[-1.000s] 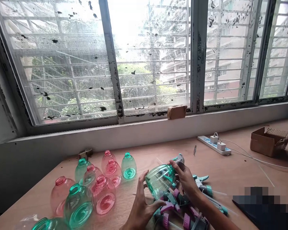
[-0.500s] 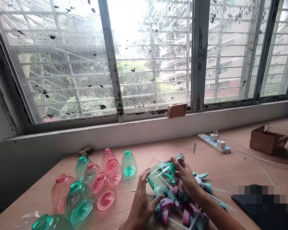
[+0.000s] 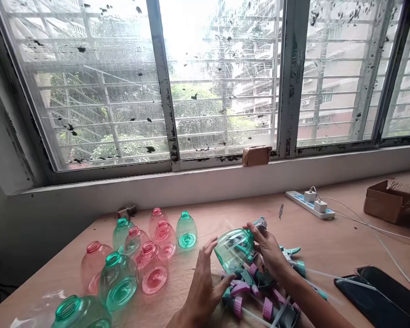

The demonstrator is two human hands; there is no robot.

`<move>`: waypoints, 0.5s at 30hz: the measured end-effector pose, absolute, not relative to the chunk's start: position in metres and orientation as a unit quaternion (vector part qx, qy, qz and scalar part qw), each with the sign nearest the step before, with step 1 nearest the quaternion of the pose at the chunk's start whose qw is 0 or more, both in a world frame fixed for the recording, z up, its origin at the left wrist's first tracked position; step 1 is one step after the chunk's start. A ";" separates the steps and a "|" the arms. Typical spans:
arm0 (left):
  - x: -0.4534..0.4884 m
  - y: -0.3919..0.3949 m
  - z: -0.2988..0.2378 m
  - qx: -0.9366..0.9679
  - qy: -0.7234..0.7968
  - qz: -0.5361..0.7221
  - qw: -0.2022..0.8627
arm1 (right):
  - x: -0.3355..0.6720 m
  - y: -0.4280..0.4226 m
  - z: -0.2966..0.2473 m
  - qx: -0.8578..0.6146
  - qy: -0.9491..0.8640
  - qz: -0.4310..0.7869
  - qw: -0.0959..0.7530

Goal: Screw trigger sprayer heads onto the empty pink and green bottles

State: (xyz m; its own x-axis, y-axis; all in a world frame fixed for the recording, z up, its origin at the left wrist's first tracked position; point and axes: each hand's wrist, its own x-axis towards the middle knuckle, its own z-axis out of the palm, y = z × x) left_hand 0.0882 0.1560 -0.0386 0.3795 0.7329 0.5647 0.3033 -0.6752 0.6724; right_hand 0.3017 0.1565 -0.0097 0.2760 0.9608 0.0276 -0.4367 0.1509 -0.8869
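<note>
A clear green plastic bottle (image 3: pixel 230 250) lies tilted in front of me, its neck pointing up and to the right. My left hand (image 3: pixel 205 278) spans its base, fingertips at the left edge and thumb below. At the neck, the fingers of my right hand (image 3: pixel 268 250) close around a grey and teal trigger spray head (image 3: pixel 260 223), mostly hidden by them. Beneath both hands lies a pile of loose spray heads with purple collars (image 3: pixel 238 306) and teal parts.
Several open green bottles (image 3: pixel 118 284) and pink bottles (image 3: pixel 153 269) stand on the left of the table. Clear plastic film (image 3: pixel 43 307) lies at the front left. To the right are a dark phone-like slab (image 3: pixel 358 298), a power strip (image 3: pixel 309 205) and a cardboard box (image 3: pixel 382 202).
The view has shifted slightly, moving the scene a little to the right in the picture. Both hands keep about the same places on the bottle and spray head.
</note>
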 end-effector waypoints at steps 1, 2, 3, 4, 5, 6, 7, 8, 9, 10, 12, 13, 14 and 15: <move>0.088 0.156 -0.041 0.811 0.313 0.452 0.202 | 0.303 0.157 -0.011 -0.408 -0.321 0.510 0.686; 0.088 0.156 -0.044 0.818 0.303 0.453 0.183 | 0.303 0.158 -0.012 -0.406 -0.319 0.511 0.687; 0.088 0.157 -0.045 0.817 0.300 0.458 0.182 | 0.303 0.158 -0.012 -0.401 -0.317 0.511 0.691; 0.088 0.158 -0.046 0.808 0.305 0.464 0.198 | 0.302 0.159 -0.012 -0.396 -0.315 0.511 0.695; 0.088 0.160 -0.046 0.790 0.317 0.472 0.227 | 0.302 0.159 -0.012 -0.390 -0.313 0.510 0.700; 0.087 0.161 -0.044 0.769 0.333 0.477 0.264 | 0.300 0.159 -0.011 -0.384 -0.312 0.510 0.704; 0.087 0.162 -0.042 0.750 0.345 0.477 0.301 | 0.299 0.158 -0.010 -0.380 -0.311 0.510 0.706; 0.087 0.163 -0.039 0.738 0.352 0.471 0.332 | 0.298 0.158 -0.009 -0.377 -0.310 0.511 0.707; 0.087 0.164 -0.036 0.732 0.354 0.462 0.355 | 0.296 0.157 -0.008 -0.376 -0.310 0.512 0.708; 0.086 0.164 -0.033 0.732 0.352 0.452 0.369 | 0.295 0.157 -0.007 -0.375 -0.310 0.512 0.708; 0.086 0.163 -0.031 0.739 0.346 0.442 0.374 | 0.295 0.156 -0.006 -0.377 -0.309 0.511 0.708; 0.086 0.162 -0.032 0.744 0.348 0.444 0.358 | 0.295 0.155 -0.005 -0.380 -0.308 0.511 0.707; 0.086 0.160 -0.034 0.754 0.349 0.450 0.327 | 0.295 0.155 -0.005 -0.384 -0.306 0.510 0.706; 0.086 0.160 -0.037 0.770 0.347 0.455 0.284 | 0.296 0.155 -0.005 -0.388 -0.305 0.508 0.705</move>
